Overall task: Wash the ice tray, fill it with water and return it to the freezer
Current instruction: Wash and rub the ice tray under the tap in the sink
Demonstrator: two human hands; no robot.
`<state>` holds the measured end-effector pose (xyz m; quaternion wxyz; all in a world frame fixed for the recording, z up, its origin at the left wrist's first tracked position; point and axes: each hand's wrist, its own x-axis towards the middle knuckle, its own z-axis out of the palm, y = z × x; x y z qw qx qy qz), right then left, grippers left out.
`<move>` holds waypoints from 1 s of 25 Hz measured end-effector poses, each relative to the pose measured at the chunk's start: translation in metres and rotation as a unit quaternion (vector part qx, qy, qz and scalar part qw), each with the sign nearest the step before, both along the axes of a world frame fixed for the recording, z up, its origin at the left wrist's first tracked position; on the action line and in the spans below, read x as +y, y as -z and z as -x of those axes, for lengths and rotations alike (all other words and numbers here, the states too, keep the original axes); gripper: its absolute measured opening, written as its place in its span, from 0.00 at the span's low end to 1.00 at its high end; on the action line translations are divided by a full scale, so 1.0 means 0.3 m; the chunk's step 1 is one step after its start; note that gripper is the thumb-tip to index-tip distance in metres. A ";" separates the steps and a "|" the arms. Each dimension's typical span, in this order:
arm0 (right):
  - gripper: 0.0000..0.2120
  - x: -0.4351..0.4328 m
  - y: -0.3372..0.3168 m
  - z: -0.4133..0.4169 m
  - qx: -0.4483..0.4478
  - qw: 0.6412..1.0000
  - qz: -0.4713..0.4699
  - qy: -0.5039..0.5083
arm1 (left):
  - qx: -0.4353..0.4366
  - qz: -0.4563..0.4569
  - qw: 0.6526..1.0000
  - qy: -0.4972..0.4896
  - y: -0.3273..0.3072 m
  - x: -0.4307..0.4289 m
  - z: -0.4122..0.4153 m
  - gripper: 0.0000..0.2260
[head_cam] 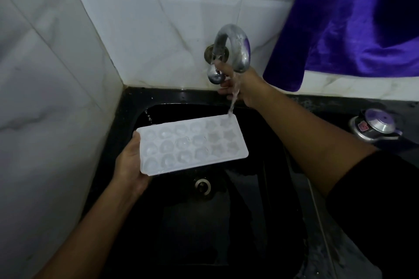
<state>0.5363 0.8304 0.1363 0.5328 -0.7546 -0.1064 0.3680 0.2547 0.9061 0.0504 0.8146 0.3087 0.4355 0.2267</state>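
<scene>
The only label in sight is a small red sticker on the lid of the pressure cooker at 3 o'clock, and its writing is too small to read. The white ice tray carries no visible writing. It has 3 rows of 6 cups and is held level over the black sink, just above the drain.

The left hand grips the tray's short end at 9 o'clock, thumb on the rim and fingers underneath. The right hand reaches to 12 o'clock and pinches the tap handle, thumb above and fingers below. Water falls from the curved spout onto the tray's far corner at 1 o'clock. A purple cloth hangs at 2 o'clock.
</scene>
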 end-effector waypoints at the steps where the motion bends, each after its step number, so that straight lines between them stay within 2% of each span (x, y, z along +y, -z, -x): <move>1: 0.18 0.013 0.009 -0.006 0.025 1.000 0.002 0.004 | -0.003 0.001 1.000 -0.003 -0.004 -0.003 0.006 0.21; 3: 0.19 0.022 0.036 -0.016 0.075 0.997 -0.008 0.008 | -0.006 0.002 1.000 -0.006 -0.003 -0.004 0.017 0.21; 7: 0.14 0.018 0.060 -0.028 0.122 0.992 -0.030 0.013 | -0.013 0.007 1.000 -0.006 -0.002 -0.008 0.028 0.21; 10: 0.16 -0.008 0.045 -0.012 0.091 0.995 -0.025 0.014 | -0.003 0.004 1.000 -0.005 -0.007 -0.014 0.028 0.21; 13: 0.13 -0.101 0.037 0.054 0.053 0.998 -0.012 0.017 | 0.005 0.001 1.000 -0.008 -0.004 -0.013 0.039 0.23; 19: 0.15 -0.390 0.106 0.258 0.079 0.996 0.024 -0.014 | -0.011 0.007 1.000 0.007 -0.011 -0.047 0.080 0.24; 25: 0.09 -0.548 0.140 0.374 0.065 0.998 -0.008 -0.011 | -0.009 -0.001 1.000 0.026 -0.031 -0.118 0.127 0.25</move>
